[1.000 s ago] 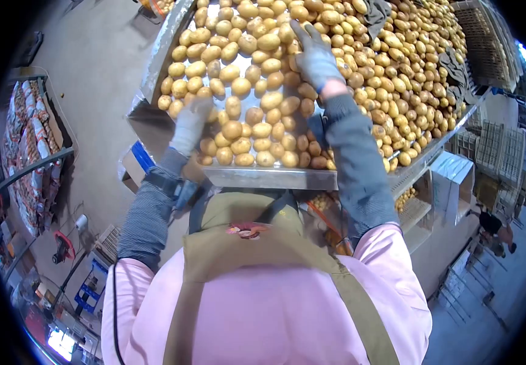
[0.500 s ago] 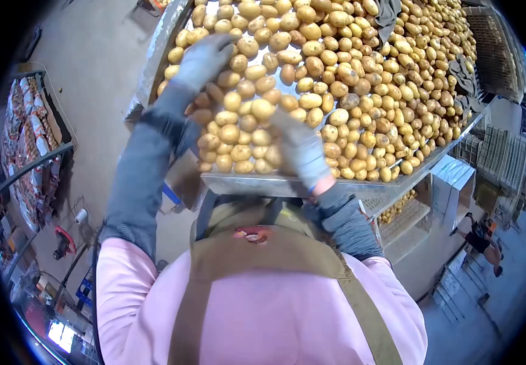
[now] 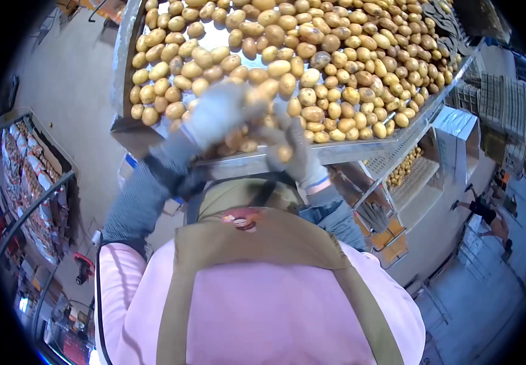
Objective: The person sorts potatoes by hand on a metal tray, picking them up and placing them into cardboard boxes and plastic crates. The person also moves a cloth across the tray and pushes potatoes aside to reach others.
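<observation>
Many yellow-brown potatoes [image 3: 312, 114] cover a metal-edged sorting table [image 3: 360, 150] before me. My left hand [image 3: 220, 112], in a pale grey glove, is over potatoes close to the near edge; motion smears its fingers. Beside it at the same edge is my right hand [image 3: 299, 152], also gloved, its fingers curled about a single potato [image 3: 284, 153]. Blur softens the fingers there. Under and between the hands, some potatoes are partly hidden.
A dark cloth [image 3: 442, 21] lies among the potatoes at the far right. Stacked crates [image 3: 497, 109] and a large box [image 3: 458, 131] are to the right, near a person [image 3: 488, 216]. Filled sacks [image 3: 31, 182] lie at left.
My left hand has come nearer and to the right, toward my right hand. The cluster of potatoes formerly between my hands at the near edge has mostly gone from there. The view has shifted.
</observation>
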A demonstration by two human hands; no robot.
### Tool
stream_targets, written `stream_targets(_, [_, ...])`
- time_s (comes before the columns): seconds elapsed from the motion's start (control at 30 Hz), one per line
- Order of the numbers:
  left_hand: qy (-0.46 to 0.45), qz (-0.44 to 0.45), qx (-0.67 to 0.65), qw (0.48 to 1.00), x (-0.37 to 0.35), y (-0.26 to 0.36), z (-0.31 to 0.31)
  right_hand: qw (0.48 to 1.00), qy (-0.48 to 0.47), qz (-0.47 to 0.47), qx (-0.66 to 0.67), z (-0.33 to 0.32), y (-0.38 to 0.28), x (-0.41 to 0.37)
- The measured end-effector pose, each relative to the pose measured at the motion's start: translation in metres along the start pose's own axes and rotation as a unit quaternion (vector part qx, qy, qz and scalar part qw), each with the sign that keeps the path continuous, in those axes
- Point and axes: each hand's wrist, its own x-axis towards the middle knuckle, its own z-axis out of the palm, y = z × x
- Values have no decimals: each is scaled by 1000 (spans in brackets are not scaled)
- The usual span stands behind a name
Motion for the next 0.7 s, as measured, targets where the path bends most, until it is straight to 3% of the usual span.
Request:
stream_targets(0.07, [151,154,-45,975,-17,0,35,997,-11,-1,-79,7,6,-5])
stream_targets(0.1, [172,65,-59,981,-8,-6,39,995,0,0,-95,6,7,-11])
stream_targets(0.2, [294,237,158,912,-4,-42,55,993,46,8,-109,-3,0,-23])
stream_targets(0.27, [196,170,137,956,-22,-54,71,982,143,-42,-114,-40,1,-22])
stream_targets(0.37, [115,60,148,980,-29,-60,61,984,170,-48,-18,-87,-34,-33])
stream_targets(0.4, [143,27,69,987,-32,-45,49,989,126,-72,-25,-103,-34,-36])
stream_targets(0.47, [241,149,107,953,-20,-27,44,990,19,-137,22,-117,-34,-47])
stream_targets(0.5, [233,161,152,947,-16,-19,50,981,-49,-174,73,-104,-32,-47])
stream_targets(0.53, [212,139,179,951,-15,-21,63,971,2,-212,-111,-87,-38,-48])
stream_targets(0.6, [224,164,220,935,-26,-40,75,826,146,-235,-491,-51,-50,-52])
stream_targets(0.63, [221,155,173,947,-37,-52,83,774,146,-314,-530,-65,-34,-41])
stream_targets(0.67, [220,143,125,957,-50,-64,91,910,92,-223,-338,-56,-35,-39])
stream_targets(0.7, [232,130,124,956,-66,-74,98,982,84,-126,-116,-48,-36,-38])
